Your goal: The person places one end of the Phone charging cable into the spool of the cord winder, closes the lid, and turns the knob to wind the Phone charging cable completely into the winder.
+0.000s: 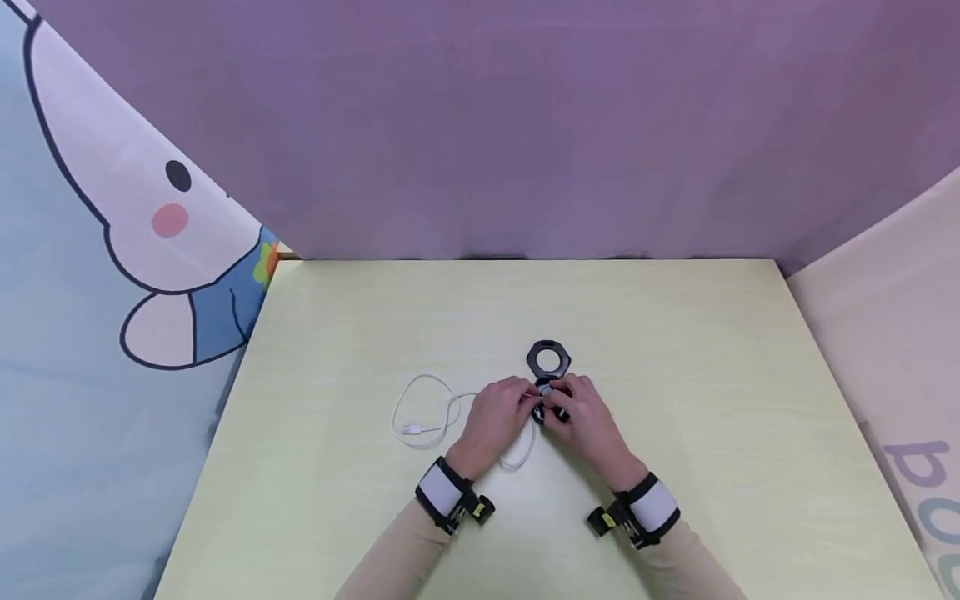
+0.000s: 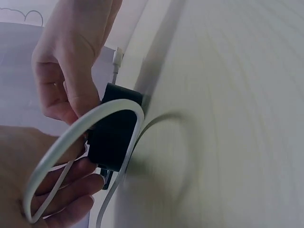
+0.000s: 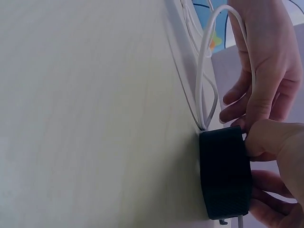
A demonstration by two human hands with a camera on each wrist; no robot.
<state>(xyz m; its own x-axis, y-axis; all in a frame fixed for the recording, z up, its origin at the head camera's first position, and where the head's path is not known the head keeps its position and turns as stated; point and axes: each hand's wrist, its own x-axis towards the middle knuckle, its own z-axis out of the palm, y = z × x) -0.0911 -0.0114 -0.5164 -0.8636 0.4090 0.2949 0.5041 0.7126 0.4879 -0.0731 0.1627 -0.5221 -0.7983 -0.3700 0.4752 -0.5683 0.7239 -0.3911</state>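
Observation:
A black hexagonal case [image 1: 538,415] stands on the table between both hands, partly covered by them. Its ring-shaped hexagonal part [image 1: 548,347] lies at its far side. My left hand [image 1: 495,417] pinches a white USB cable [image 1: 426,375] at the case's left edge; in the left wrist view, a loop of the cable [image 2: 90,116] arches in front of that hand. My right hand [image 1: 588,417] grips the case from the right, thumb and fingers at its upper side [image 3: 223,171]. The fingertips hide the inside of the case.
On the left the cable lies in a loose loop with its USB plug [image 1: 412,429] on the pale table [image 1: 337,500]. A small white connector [image 2: 118,56] shows beyond the case. A purple cloth [image 1: 525,125] hangs at the back edge; printed cloths stand at both sides.

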